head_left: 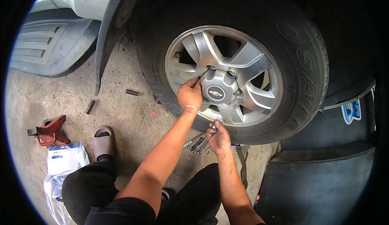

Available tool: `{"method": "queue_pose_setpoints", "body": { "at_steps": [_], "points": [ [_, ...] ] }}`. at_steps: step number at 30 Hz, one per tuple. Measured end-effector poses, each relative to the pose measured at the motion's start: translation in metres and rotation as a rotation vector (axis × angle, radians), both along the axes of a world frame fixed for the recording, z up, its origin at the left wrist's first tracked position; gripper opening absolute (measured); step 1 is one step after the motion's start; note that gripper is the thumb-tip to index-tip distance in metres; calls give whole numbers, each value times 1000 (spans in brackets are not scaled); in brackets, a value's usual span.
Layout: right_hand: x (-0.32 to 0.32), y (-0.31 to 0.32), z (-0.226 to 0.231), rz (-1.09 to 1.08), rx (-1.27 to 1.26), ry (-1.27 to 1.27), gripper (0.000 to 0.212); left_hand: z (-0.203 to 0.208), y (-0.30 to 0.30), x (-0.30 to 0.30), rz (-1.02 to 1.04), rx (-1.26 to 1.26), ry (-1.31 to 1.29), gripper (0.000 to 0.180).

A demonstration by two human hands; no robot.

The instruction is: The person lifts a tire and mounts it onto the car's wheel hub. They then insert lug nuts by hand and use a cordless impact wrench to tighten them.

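Note:
My left hand (189,94) reaches to the wheel hub, fingertips pinched at the left edge of the silver center cap (219,88). What those fingers grip there is hidden. Below the rim, my right hand (219,138) is curled palm up around shiny metal lug nuts (213,128); how many I cannot tell. The silver spoked wheel (259,61) is on the vehicle, inside a black tire (156,34). Another lug nut (238,93) shows at the right side of the cap.
Several wrenches (198,144) lie on the concrete below the tire. Two dark sockets (131,92) are on the floor to the left. A red jack stand (52,131) stands beside a plastic-wrapped white package (67,160). Dark panels (316,184) fill the lower right.

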State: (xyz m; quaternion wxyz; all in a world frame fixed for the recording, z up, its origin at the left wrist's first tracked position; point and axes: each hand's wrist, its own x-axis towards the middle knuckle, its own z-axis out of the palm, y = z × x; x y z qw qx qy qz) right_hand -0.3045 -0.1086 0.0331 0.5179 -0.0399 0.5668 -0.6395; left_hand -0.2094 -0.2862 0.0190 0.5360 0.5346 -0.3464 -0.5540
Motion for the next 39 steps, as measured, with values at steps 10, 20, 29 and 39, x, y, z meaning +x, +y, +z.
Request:
{"method": "queue_pose_setpoints", "body": {
  "at_steps": [10, 20, 29, 39],
  "points": [
    [7, -5, 10, -10, -65, -9, 25, 0, 3, 1, 90, 51, 137, 19],
    [14, -11, 10, 16, -57, -15, 25, -13, -2, -9, 49, 1, 285, 29],
    [21, -14, 7, 34, -55, -8, 29, -18, -8, -14, -60, 175, 113, 28],
    [33, -47, 52, 309, -137, 317, 35, -1, 2, 61, -518, -250, 352, 30]
  ]
}}
